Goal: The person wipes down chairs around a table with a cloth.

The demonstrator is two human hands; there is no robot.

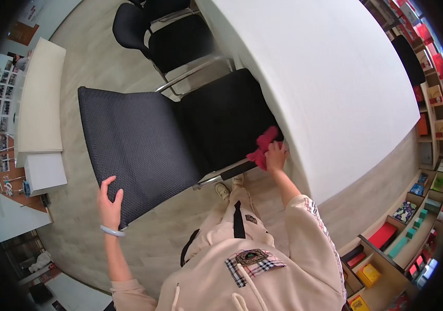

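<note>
A black chair (138,150) with a mesh backrest stands in front of me, its padded seat (221,119) partly beneath the edge of a white tablecloth (335,93). My left hand (110,205) grips the side edge of the backrest, thumb and fingers apart around it. In my right hand (276,155) is a crumpled dark-pink cloth (266,137). That cloth lies against the front end of the armrest (239,169) and the seat's near corner, close to the tablecloth. My right fingers partly cover it.
Another black chair (182,44) stands just beyond, along the same table side. A cream counter (43,98) is at the left. Shelves with boxes, including a yellow box (369,274), line the right. My shoes (222,192) are on the pale wood floor (92,57) beside the chair.
</note>
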